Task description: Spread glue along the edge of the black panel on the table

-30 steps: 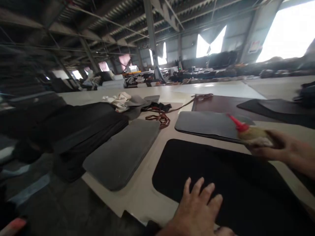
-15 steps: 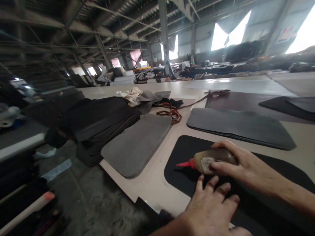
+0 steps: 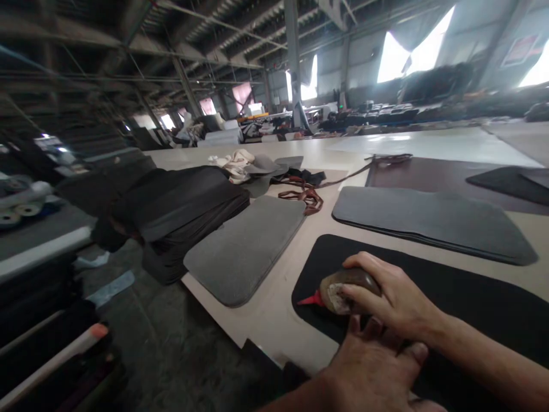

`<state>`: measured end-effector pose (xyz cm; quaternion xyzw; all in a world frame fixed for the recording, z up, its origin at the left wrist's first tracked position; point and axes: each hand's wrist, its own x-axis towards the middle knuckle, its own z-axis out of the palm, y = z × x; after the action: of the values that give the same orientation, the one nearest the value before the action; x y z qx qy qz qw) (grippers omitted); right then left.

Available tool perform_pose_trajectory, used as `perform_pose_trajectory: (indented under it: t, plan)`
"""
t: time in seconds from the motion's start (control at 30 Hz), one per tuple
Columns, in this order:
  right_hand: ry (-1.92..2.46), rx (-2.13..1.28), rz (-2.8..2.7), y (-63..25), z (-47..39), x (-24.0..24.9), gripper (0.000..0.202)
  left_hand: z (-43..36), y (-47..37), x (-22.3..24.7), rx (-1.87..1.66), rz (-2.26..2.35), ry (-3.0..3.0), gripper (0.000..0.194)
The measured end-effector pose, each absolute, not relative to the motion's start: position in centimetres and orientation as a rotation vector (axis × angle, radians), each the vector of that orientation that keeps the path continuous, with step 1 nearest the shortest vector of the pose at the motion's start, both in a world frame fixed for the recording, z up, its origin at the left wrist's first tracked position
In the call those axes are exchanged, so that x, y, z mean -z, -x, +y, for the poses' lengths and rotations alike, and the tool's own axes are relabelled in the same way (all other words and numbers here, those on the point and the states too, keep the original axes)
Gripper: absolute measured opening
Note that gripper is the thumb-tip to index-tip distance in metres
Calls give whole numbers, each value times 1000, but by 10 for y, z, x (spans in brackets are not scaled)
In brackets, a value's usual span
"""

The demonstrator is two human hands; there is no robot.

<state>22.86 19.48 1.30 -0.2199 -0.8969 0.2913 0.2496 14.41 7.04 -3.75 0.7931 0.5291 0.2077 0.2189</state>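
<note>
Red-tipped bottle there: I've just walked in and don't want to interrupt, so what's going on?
The person's right hand holds the red-tipped bottle sideways over a black sheet, its nozzle pointing toward the sheet's left end; whether it touches is unclear. The left hand is spread at the sheet's near edge, close to the bottle. A grey panel lies to the left and grey material beyond, on a pale table.

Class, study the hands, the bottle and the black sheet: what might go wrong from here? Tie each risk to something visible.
The red, pointed nozzle of the brown, rounded bottle is near the left edge of the black, round-cornered sheet, so a slip might mark the beige tabletop.
The left hand lies close to the bottle, so it might get smeared or bumped.
The right hand wraps around the bottle; squeezing too hard might force out too much at once.
</note>
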Motion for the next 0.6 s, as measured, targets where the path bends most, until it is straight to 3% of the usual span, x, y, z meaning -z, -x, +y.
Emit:
perform_pose_trajectory:
  t: [0.6]
  plan:
    - [345, -585, -2671, -215, 195, -32, 24, 73, -145, 39, -529, 1469, -2164, 70]
